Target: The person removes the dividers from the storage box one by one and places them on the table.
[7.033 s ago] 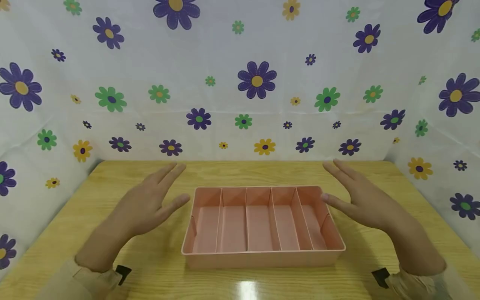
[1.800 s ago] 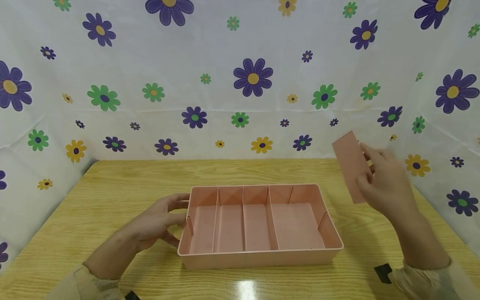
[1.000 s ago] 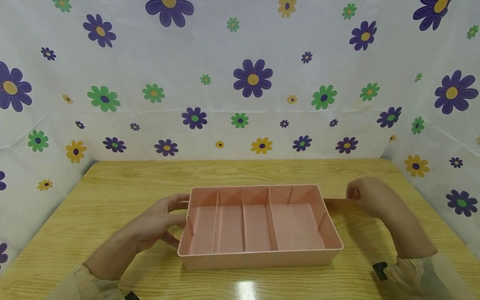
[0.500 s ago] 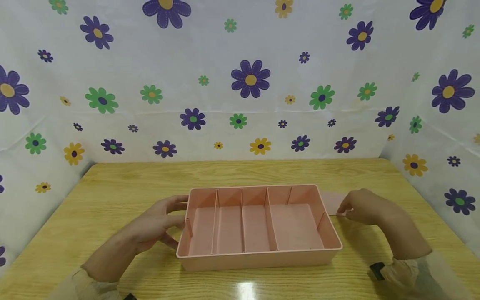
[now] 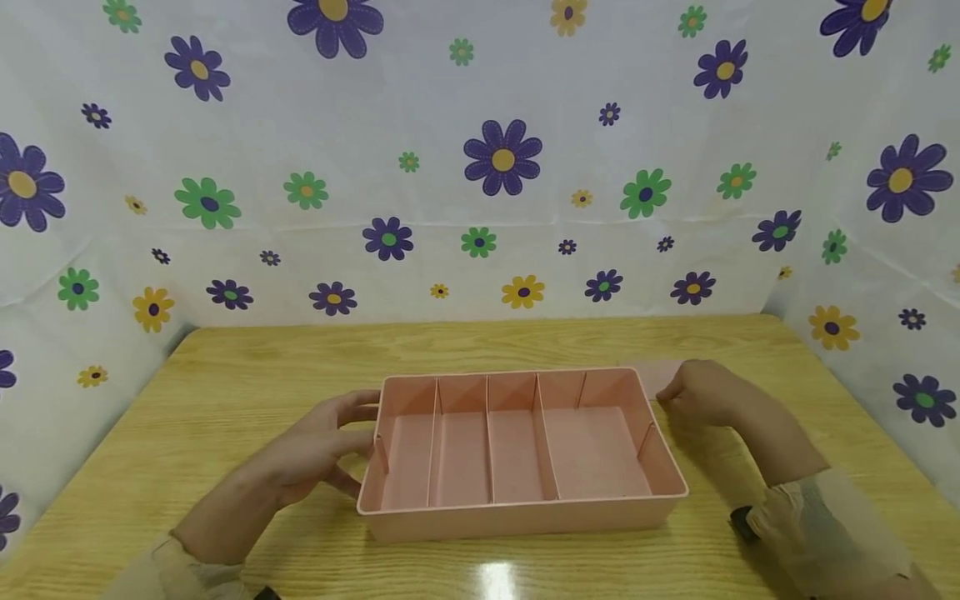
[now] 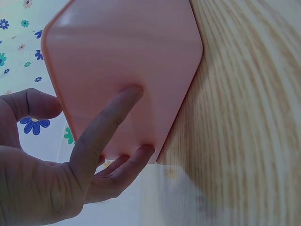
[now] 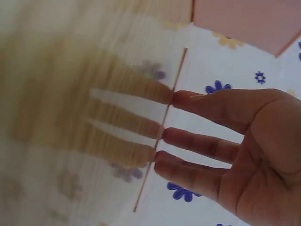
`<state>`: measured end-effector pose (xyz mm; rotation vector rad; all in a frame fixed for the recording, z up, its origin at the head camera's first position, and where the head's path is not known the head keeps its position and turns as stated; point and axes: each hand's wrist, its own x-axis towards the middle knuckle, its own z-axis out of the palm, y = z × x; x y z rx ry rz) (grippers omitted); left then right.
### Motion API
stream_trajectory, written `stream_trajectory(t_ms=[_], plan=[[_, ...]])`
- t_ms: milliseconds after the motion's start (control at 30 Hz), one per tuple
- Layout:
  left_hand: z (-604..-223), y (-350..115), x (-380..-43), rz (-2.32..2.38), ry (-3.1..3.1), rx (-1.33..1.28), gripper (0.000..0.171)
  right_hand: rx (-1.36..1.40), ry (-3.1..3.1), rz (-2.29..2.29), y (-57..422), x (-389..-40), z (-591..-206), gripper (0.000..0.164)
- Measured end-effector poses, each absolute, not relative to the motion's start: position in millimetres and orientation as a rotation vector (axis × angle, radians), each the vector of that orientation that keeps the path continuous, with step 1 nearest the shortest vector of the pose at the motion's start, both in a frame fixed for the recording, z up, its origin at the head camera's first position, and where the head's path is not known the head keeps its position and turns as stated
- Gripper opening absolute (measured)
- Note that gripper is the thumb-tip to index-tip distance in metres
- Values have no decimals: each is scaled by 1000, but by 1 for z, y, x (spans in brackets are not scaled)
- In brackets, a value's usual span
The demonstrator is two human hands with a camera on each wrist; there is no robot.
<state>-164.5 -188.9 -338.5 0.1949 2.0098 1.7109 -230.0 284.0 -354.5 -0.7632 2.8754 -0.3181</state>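
Note:
A pink plastic drawer organizer box (image 5: 517, 518) sits on the table, three thin dividers inside it and one wide compartment at its right. My left hand (image 5: 318, 446) is at its left end; in the left wrist view the fingertips touch the outer end wall (image 6: 113, 56). Behind the box's right back corner, a loose pink divider (image 5: 649, 377) lies flat on the table, partly hidden by the box. My right hand (image 5: 705, 396) presses its fingertips on this divider. Seen edge-on in the right wrist view, the divider (image 7: 178, 70) meets the thumb and fingers, which are fairly straight.
A light wood-grain table (image 5: 262, 358) bears everything, with a glare spot (image 5: 497, 579) at its front. White cloth with printed flowers (image 5: 502, 158) hangs behind and on both sides. Black straps (image 5: 744, 525) show at the cuffs.
My right hand lifted a divider out of the box, carried it right and laid it down; since half a second ago it slid away, toward the back. My left hand moved to the box's end and stays there.

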Motion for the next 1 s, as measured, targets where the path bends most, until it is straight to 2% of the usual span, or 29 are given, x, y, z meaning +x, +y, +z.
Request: stream_trajectory(t_ms=[200,700,1000], plan=[[-340,-190,-165,1720,2001,201,67,-721,2908,-381,286,-255,-359,21],[-340,-191,-166,1733,1984,211,69,-845,2943,-415,295,-295,-364,21],[-339,-190,-166,1730,1986,210,69,-668,2969,-285,291,-311,-365,22]])
